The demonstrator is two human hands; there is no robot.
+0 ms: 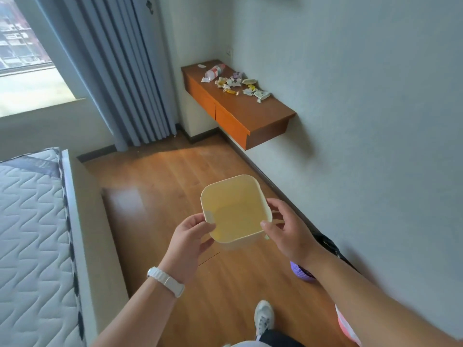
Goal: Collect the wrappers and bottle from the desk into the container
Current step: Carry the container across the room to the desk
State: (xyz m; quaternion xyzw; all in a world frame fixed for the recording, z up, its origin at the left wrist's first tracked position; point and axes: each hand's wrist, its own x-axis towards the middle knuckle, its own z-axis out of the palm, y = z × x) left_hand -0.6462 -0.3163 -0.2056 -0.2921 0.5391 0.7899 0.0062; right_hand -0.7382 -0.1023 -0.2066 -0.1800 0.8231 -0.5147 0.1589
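Pale yellow container [235, 194] up over the wooden floor [155, 186], gripped at its near rim by left hand [190, 236] and right hand [283, 229]. Well ahead, wrappers [238, 85] strewn beside a lying bottle [215, 70] on the wall-mounted tabletop [270, 108].

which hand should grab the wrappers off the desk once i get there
Probably the right hand: the desk hangs on the right-side wall, and the left hand can hold the container alone.

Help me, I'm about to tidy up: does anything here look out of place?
Yes. A bottle lies on its side at the far end of the desk, with crumpled wrappers scattered loosely beside it. Nothing looks spilled or broken.
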